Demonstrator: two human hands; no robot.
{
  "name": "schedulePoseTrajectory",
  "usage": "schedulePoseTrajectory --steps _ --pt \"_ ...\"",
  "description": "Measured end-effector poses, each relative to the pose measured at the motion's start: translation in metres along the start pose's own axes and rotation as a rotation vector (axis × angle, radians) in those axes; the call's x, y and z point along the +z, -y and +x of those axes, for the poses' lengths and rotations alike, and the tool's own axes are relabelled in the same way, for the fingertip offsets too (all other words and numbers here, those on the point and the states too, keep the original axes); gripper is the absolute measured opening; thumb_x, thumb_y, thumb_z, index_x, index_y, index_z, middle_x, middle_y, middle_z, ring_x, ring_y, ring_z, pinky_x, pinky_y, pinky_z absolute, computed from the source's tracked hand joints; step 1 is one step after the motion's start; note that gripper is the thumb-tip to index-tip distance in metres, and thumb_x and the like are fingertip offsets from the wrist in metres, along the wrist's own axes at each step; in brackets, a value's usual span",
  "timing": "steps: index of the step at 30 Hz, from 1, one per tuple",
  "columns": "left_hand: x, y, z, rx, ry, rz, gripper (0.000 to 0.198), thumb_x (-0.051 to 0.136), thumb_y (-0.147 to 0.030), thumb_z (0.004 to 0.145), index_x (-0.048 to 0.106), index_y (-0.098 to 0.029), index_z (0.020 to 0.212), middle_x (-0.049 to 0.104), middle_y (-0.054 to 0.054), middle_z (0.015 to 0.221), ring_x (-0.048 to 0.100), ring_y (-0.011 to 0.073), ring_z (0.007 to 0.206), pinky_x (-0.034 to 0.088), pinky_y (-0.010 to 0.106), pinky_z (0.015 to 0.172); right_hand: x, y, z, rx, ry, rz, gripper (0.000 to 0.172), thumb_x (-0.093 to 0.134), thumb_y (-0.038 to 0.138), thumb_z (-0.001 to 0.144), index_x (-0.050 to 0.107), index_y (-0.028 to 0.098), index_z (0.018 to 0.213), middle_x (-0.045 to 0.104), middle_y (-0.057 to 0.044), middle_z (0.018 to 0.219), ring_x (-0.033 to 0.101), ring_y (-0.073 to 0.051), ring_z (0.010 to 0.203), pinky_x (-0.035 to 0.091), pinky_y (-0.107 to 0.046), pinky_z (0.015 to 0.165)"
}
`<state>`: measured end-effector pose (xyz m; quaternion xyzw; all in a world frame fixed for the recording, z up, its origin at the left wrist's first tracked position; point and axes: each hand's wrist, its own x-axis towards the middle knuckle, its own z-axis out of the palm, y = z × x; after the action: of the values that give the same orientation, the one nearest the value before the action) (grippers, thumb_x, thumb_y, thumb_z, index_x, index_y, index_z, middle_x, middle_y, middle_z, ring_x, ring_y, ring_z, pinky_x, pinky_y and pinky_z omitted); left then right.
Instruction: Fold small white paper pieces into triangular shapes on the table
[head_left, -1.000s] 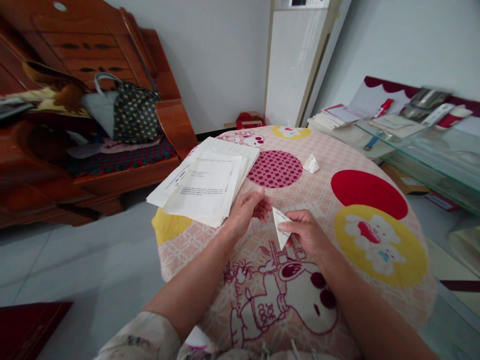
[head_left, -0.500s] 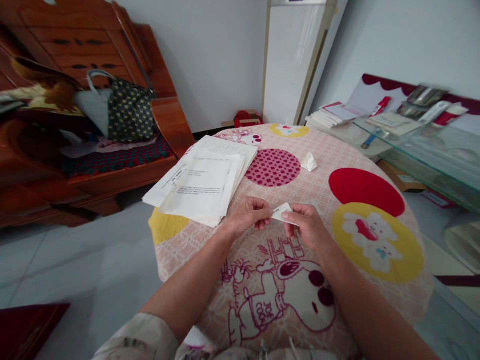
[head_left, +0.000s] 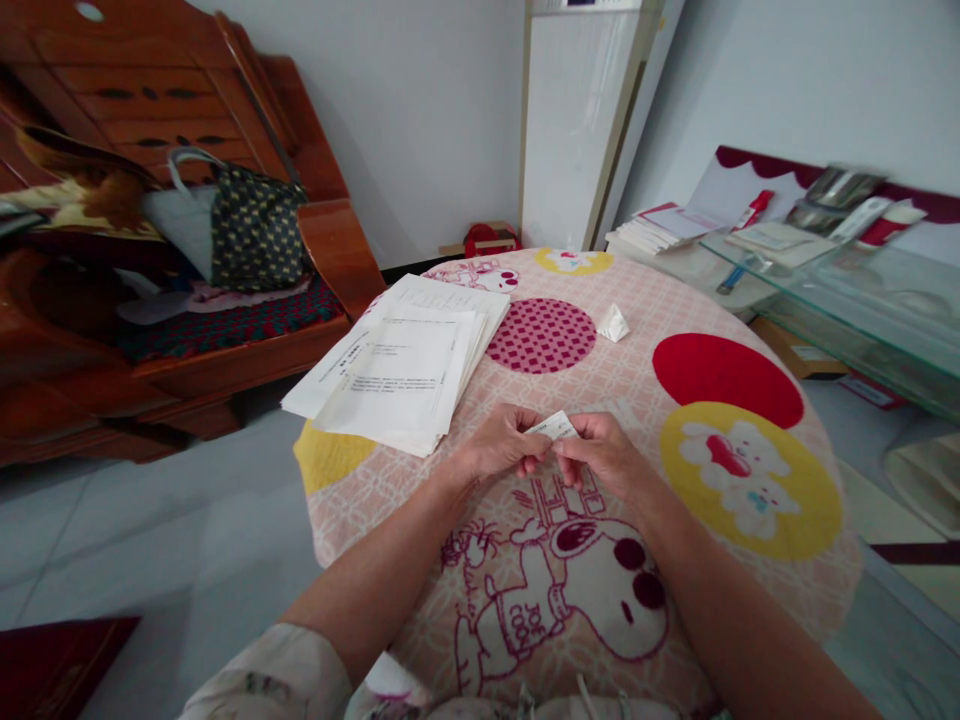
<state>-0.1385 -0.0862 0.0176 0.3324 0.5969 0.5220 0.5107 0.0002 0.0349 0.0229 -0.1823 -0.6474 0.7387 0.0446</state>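
Note:
A small folded piece of white paper (head_left: 553, 425) with printed marks is pinched between both hands above the round table. My left hand (head_left: 504, 442) closes on its left side, thumb on top. On its right side, my right hand (head_left: 600, 450) grips it with thumb and fingers. The two hands are close together, fingertips nearly meeting. Behind them, a stack of printed sheets (head_left: 405, 370) lies at the table's left. A small folded paper shape (head_left: 613, 323) stands farther back on the patterned tablecloth (head_left: 637, 375).
A wooden bench (head_left: 247, 345) with a dotted bag (head_left: 255, 225) is at the left. At the right stands a glass shelf (head_left: 840, 275) holding papers, a red-and-white cup (head_left: 889, 225) and metal bowls (head_left: 844, 187). A white cabinet (head_left: 574, 120) stands behind the table.
My hands have come closer together on the folded paper, and my left fingers now cover more of its left part. The view has shifted slightly.

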Motion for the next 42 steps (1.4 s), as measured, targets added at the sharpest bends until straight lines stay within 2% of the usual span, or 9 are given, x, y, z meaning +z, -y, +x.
schedulePoseTrajectory --steps 5,10,17,24,29,33,36,39,42 --pt "-0.001 -0.001 -0.001 0.006 0.025 -0.102 0.02 0.074 -0.029 0.067 0.063 -0.013 0.066 0.06 -0.002 0.055 0.052 0.006 0.04 0.04 0.016 0.037 0.001 -0.001 0.001 0.009 0.0 0.047 0.014 0.067 0.03 0.066 0.065 0.016 0.066 0.059 0.002 0.045 0.05 -0.011 0.033 0.037 -0.02 0.03" --pt "-0.006 -0.005 -0.003 -0.004 0.002 -0.108 0.03 0.082 -0.034 0.065 0.062 -0.012 0.064 0.06 -0.002 0.052 0.05 0.0053 0.036 0.038 0.016 0.034 -0.014 0.004 -0.004 0.052 0.041 0.0 0.017 0.067 0.03 0.069 0.062 0.017 0.058 0.061 0.001 0.047 0.053 -0.011 0.034 0.041 -0.021 0.033" --pt "-0.015 -0.003 -0.002 -0.003 0.082 -0.117 0.047 0.088 -0.051 0.063 0.062 -0.012 0.067 0.068 0.003 0.057 0.058 0.0089 0.04 0.044 0.017 0.038 -0.031 0.007 -0.008 0.041 0.018 -0.106 0.026 0.068 0.036 0.077 0.062 0.018 0.06 0.06 0.002 0.047 0.054 -0.01 0.038 0.039 -0.021 0.038" --pt "-0.016 0.002 0.001 0.083 -0.094 -0.169 0.046 0.083 -0.053 0.071 0.061 -0.012 0.07 0.069 0.003 0.059 0.06 0.0091 0.042 0.046 0.017 0.04 -0.036 0.007 -0.007 -0.009 -0.029 -0.173 0.029 0.068 0.039 0.079 0.063 0.018 0.059 0.06 0.001 0.048 0.052 -0.01 0.039 0.04 -0.022 0.041" --pt "-0.017 0.005 0.004 0.135 -0.132 -0.089 0.047 0.079 -0.056 0.075 0.059 -0.014 0.07 0.066 0.002 0.055 0.059 0.0105 0.04 0.045 0.018 0.039 -0.033 0.004 0.0 -0.03 -0.03 -0.137 0.032 0.072 0.044 0.077 0.067 0.016 0.063 0.069 -0.004 0.058 0.061 -0.013 0.049 0.047 -0.024 0.048" --pt "-0.018 0.004 0.008 0.198 -0.166 -0.154 0.05 0.078 -0.059 0.075 0.066 -0.012 0.081 0.073 0.007 0.07 0.068 0.0148 0.054 0.054 0.023 0.05 -0.025 -0.004 0.007 -0.126 -0.144 -0.06 0.032 0.074 0.045 0.075 0.067 0.016 0.062 0.067 -0.004 0.055 0.06 -0.014 0.046 0.045 -0.023 0.044" --pt "-0.016 -0.001 0.015 0.228 -0.283 -0.264 0.052 0.077 -0.059 0.077 0.069 -0.012 0.099 0.076 0.009 0.084 0.074 0.0175 0.071 0.058 0.025 0.063 -0.02 -0.01 0.01 -0.203 -0.258 -0.009 0.029 0.074 0.043 0.076 0.07 0.017 0.067 0.071 -0.005 0.062 0.063 -0.015 0.052 0.048 -0.025 0.048" --pt "-0.009 -0.008 0.023 0.21 -0.352 -0.33 0.046 0.079 -0.054 0.077 0.07 -0.011 0.089 0.075 0.009 0.081 0.073 0.0169 0.073 0.058 0.025 0.067 -0.016 -0.015 0.013 -0.256 -0.362 -0.067 0.029 0.071 0.045 0.079 0.071 0.017 0.069 0.072 -0.006 0.065 0.065 -0.017 0.056 0.049 -0.026 0.05" --pt "0.0 -0.013 0.028 0.166 -0.349 -0.42 0.049 0.075 -0.059 0.079 0.07 -0.011 0.085 0.075 0.011 0.083 0.073 0.0189 0.073 0.059 0.027 0.066 -0.016 -0.019 0.016 -0.357 -0.472 -0.283 0.028 0.065 0.042 0.084 0.069 0.018 0.069 0.069 -0.004 0.062 0.062 -0.017 0.054 0.046 -0.026 0.051"
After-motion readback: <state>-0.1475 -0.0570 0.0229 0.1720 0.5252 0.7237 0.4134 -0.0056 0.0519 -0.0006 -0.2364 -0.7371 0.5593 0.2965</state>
